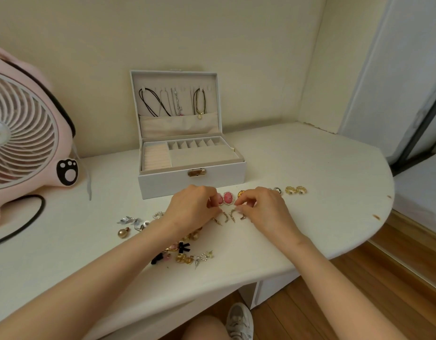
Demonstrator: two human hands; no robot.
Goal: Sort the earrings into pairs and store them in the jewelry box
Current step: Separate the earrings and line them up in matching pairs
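Note:
A white jewelry box [163, 181] stands open at the back of the table, necklaces hanging in its lid. In front of it lie two pink oval earrings [228, 198] side by side, and a gold sparkly pair [295, 190] further right. My left hand [191, 208] and my right hand [263, 209] hover close together over several thin gold hoop earrings [226, 217]. Both hands have fingers pinched; each seems to pinch a small thin earring, though the pieces are too small to name. A loose pile of mixed earrings [185, 253] lies under my left forearm.
A pink fan [23, 133] stands at the left with a black cable [28, 222] curling over the table. More loose earrings [128, 225] lie left of my hand. The table's rounded edge [374, 217] drops to wood floor on the right.

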